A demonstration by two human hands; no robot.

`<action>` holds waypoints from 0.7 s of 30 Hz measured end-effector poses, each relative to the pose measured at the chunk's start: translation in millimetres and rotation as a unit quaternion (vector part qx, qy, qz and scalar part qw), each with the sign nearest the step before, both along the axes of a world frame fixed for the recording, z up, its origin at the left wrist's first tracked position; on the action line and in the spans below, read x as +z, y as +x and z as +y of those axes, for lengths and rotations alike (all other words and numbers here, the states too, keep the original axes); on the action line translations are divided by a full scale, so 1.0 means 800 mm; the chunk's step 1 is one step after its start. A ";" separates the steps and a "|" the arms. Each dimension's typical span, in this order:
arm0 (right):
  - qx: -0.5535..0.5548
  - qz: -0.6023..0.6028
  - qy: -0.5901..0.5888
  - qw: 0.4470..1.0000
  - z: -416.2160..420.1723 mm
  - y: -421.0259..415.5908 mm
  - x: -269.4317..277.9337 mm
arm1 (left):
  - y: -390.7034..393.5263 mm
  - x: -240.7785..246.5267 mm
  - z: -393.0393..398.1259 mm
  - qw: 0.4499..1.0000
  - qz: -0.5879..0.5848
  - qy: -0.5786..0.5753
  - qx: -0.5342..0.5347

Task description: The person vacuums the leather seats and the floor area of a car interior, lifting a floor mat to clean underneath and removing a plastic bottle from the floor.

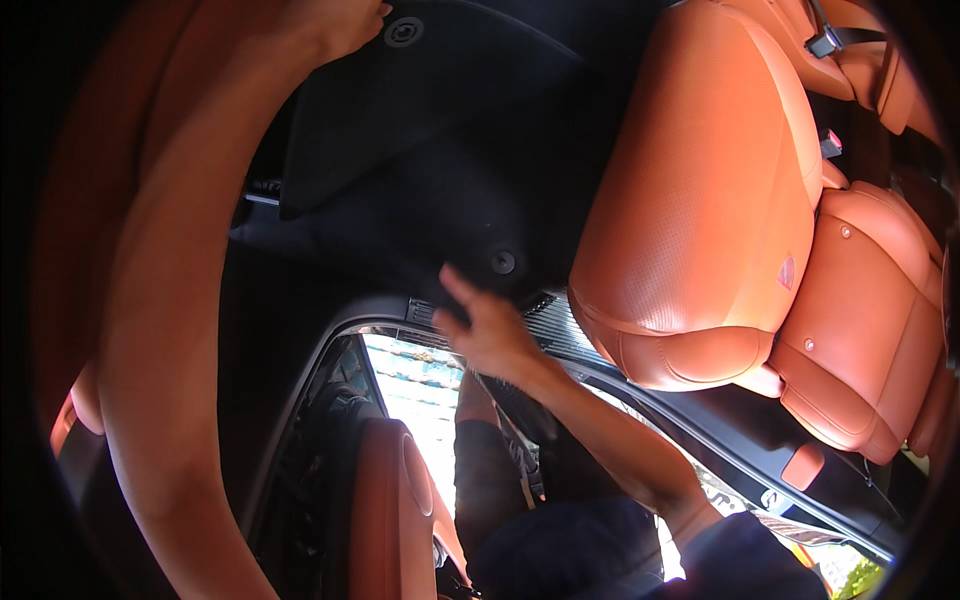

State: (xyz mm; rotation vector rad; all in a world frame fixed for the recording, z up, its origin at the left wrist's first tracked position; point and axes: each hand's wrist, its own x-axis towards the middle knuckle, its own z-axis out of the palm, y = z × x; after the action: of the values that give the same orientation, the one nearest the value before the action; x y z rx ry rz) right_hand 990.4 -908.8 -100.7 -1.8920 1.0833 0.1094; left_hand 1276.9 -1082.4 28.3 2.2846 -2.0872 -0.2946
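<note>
My left arm reaches up the left side, and my left hand [349,30] is at the top edge with its fingers partly out of view. It is beside a black floor mat [360,127] in a car footwell, close to a round grey mat fastener [403,31]. Whether the fingers grip the mat's edge cannot be seen. My right hand [491,334] hovers over the door sill [559,330], fingers spread, holding nothing. Just beyond its fingertips, a round dark floor anchor [503,262] sits on the black carpet [450,217].
An orange leather seat cushion [697,187] rises to the right, with its backrest [855,322] behind it. A red-buttoned belt buckle [830,143] stands beside the seat. The open door's orange panel [386,510] is at lower left. A metal-edged part [262,199] lies left of the mat.
</note>
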 end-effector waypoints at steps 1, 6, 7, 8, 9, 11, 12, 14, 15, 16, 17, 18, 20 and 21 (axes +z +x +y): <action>-0.092 -0.026 0.065 0.993 -0.027 0.009 0.015 | 0.003 -0.001 0.002 1.000 0.003 -0.019 0.000; -0.040 0.091 0.082 0.992 -0.018 -0.008 0.025 | 0.005 0.009 0.014 1.000 -0.012 -0.022 0.000; -0.017 0.068 0.090 0.993 -0.004 -0.015 0.025 | 0.016 0.020 0.025 0.999 -0.032 -0.012 0.004; -0.006 0.068 0.084 0.994 -0.012 -0.022 0.043 | 0.014 0.010 0.023 1.000 -0.027 -0.016 -0.001; 0.005 0.067 0.079 0.995 -0.018 -0.022 0.058 | 0.012 0.004 0.023 1.000 -0.024 -0.019 -0.005; -0.064 0.049 0.015 0.997 -0.044 0.001 0.073 | 0.003 0.007 0.023 0.999 -0.004 -0.033 -0.015; -0.106 0.081 0.034 0.991 -0.062 0.012 0.056 | -0.005 0.013 0.020 0.999 0.004 -0.041 -0.022; -0.120 0.106 0.106 0.981 -0.059 0.016 0.035 | -0.003 0.010 0.012 0.999 -0.013 -0.028 -0.019; -0.093 0.103 0.158 0.978 -0.032 0.012 0.031 | 0.005 0.008 0.015 0.999 -0.025 -0.016 -0.016; -0.015 0.067 0.116 0.991 -0.003 -0.008 0.015 | 0.008 0.008 0.015 0.999 -0.024 -0.016 -0.014; 0.101 0.034 -0.032 0.994 0.016 -0.035 0.002 | 0.000 0.010 0.008 1.000 -0.010 -0.022 -0.019; 0.097 0.029 -0.040 0.994 0.015 -0.031 0.012 | -0.002 0.007 0.009 1.000 -0.003 -0.021 -0.020; 0.012 0.071 0.060 0.996 -0.028 0.016 0.053 | 0.005 -0.010 0.001 0.995 -0.015 -0.081 -0.049; -0.008 0.065 0.110 0.992 -0.042 0.063 0.074 | 0.022 0.007 0.024 0.994 -0.050 -0.083 -0.052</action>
State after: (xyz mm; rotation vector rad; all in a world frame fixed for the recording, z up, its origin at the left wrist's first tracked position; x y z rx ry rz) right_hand 1040.6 -942.5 -41.3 -1.6962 1.1261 0.3339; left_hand 1294.5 -1063.6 33.7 2.1431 -2.1897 -0.0083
